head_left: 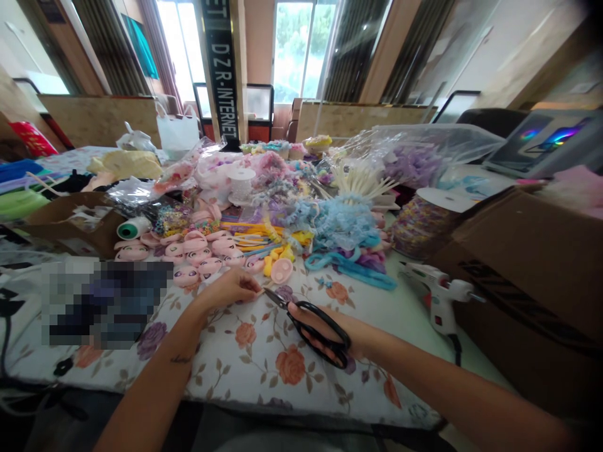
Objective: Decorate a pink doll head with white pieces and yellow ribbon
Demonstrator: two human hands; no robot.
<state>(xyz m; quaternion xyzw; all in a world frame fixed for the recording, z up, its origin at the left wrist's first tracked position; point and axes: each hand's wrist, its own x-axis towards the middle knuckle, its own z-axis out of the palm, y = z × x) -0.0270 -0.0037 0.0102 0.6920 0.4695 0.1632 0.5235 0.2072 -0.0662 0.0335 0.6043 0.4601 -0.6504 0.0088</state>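
Note:
My right hand (pixel 325 326) is closed around the handles of black-handled scissors (pixel 320 333), whose blades point up and to the left. My left hand (pixel 233 285) pinches a small pale piece (pixel 262 291) right at the blade tips; its kind is too small to make out. Just beyond the blades lies a round pink piece (pixel 281 270), beside some yellow pieces (pixel 277 254). Several pink doll faces (pixel 200 254) with painted eyes are grouped past my left hand. Blue fuzzy stems (pixel 348 270) lie farther off to the right.
A white glue gun (pixel 438 295) stands on the right, by a large cardboard box (pixel 532 282). Fluffy yarn (pixel 339 220), a spool of multicoloured yarn (pixel 424 220) and plastic bags crowd the back. A small open box (pixel 75 216) and a thread cone (pixel 134 228) are at left on the flowered tablecloth (pixel 245 376).

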